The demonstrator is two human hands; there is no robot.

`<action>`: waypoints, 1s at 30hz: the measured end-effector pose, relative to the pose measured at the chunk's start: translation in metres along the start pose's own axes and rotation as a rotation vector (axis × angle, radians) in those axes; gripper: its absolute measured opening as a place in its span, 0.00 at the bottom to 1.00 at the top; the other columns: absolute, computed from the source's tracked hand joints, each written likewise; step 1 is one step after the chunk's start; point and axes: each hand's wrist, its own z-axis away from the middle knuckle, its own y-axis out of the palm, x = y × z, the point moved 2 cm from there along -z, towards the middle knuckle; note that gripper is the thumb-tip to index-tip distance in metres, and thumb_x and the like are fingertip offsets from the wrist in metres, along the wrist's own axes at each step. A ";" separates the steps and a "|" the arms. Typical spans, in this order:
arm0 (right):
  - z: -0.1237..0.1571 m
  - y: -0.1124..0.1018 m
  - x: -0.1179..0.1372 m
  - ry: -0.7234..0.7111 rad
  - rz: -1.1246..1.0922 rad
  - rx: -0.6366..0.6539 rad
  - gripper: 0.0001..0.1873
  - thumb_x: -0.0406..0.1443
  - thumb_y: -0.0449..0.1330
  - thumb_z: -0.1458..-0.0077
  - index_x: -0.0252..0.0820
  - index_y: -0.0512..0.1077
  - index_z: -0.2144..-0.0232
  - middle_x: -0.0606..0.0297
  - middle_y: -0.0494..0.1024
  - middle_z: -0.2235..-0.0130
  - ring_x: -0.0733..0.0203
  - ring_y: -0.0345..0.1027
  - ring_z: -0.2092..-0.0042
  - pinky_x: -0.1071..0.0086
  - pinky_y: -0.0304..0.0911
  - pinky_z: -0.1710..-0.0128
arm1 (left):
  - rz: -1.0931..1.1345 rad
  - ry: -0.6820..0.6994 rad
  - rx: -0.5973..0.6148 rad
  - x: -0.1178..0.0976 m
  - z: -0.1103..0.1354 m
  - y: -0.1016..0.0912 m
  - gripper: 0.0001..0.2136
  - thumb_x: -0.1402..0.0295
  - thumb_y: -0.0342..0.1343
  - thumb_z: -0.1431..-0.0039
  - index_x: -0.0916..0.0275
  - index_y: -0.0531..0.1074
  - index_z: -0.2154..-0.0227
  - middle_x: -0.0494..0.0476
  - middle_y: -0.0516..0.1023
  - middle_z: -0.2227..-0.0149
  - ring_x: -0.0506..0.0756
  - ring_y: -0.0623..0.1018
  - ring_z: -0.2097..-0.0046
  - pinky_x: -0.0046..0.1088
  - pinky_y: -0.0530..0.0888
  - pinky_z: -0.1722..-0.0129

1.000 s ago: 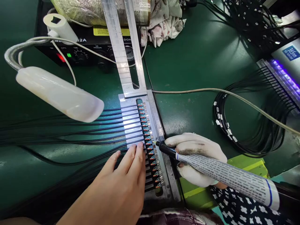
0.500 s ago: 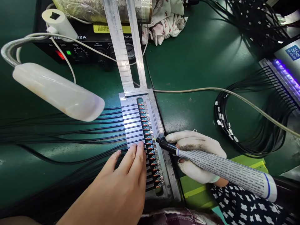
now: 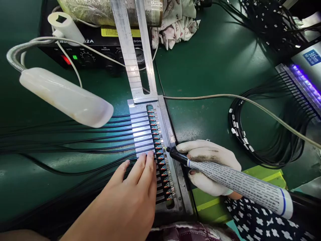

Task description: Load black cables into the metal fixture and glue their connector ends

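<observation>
Bare and palm down, my left hand (image 3: 136,187) lies with fingers stretched over the black cables (image 3: 120,137) at the metal fixture. Its fingertips rest beside the row of small connectors (image 3: 158,147), whose coloured wires face right. My right hand (image 3: 213,164), in a white glove with bare fingertips, is closed around a glue dispensing syringe (image 3: 238,185) with a printed paper wrap and black front end. The syringe's fine tip sits at a connector near the middle of the row; whether it touches is too small to tell. The slotted metal fixture (image 3: 169,134) holds the cable ends.
A white gooseneck lamp (image 3: 66,95) hangs over the cables at left. Behind stands a black dispenser controller (image 3: 97,60) with lit switches. Coiled cables (image 3: 238,129) and a lit 365nm UV lamp (image 3: 307,83) are at right. A green-yellow pad (image 3: 208,204) lies near my right wrist.
The syringe tip has shifted very slightly to the left and up along the connector row with my right hand. My left hand stays in place.
</observation>
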 end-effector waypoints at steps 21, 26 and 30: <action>0.000 -0.001 0.002 0.005 -0.002 -0.006 0.10 0.35 0.64 0.49 0.43 0.72 0.62 0.56 0.85 0.60 0.53 0.81 0.62 0.62 0.76 0.63 | -0.034 -0.068 0.158 -0.006 0.001 0.004 0.28 0.56 0.49 0.39 0.63 0.69 0.39 0.68 0.70 0.37 0.69 0.66 0.35 0.50 0.64 0.40; -0.001 -0.003 0.003 -0.014 0.007 -0.002 0.09 0.34 0.64 0.48 0.43 0.72 0.62 0.55 0.85 0.61 0.54 0.82 0.62 0.63 0.76 0.62 | -0.062 -0.114 0.179 -0.011 -0.012 0.003 0.30 0.56 0.50 0.39 0.62 0.62 0.35 0.67 0.64 0.33 0.70 0.60 0.32 0.53 0.60 0.35; -0.002 -0.002 0.003 -0.023 0.019 0.000 0.09 0.34 0.64 0.48 0.42 0.72 0.63 0.55 0.85 0.61 0.54 0.82 0.61 0.64 0.76 0.62 | -0.071 -0.111 0.175 -0.008 -0.006 0.004 0.30 0.56 0.49 0.38 0.61 0.62 0.35 0.66 0.65 0.33 0.70 0.61 0.32 0.52 0.60 0.36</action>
